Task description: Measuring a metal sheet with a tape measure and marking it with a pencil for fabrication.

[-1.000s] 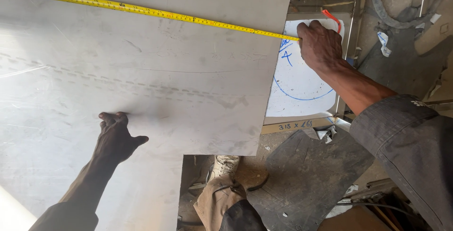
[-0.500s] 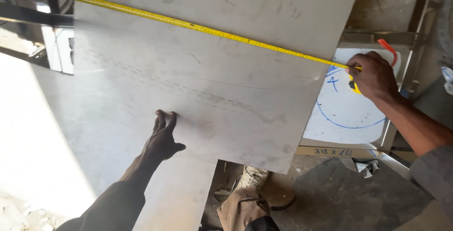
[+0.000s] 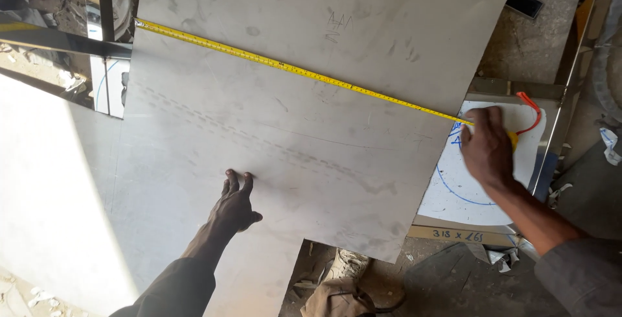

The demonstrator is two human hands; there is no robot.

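L hand [image 3: 234, 208] flat on steel sheet [image 3: 311, 135]; R hand [image 3: 487, 150] grips tape measure [image 3: 304, 74].

Narrow tan cardboard strip with handwritten label [image 3: 457, 234] lies under white round-marked board [image 3: 453, 190] (blue circle drawn), lower right. Dark rectangular phone-like screen [image 3: 522, 2] top right.

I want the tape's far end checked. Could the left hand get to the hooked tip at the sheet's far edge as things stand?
Probably yes, with a long stretch. The left hand lies flat on the metal sheet, and nothing stands between it and the tape tip. The right hand holds the tape measure's case end.
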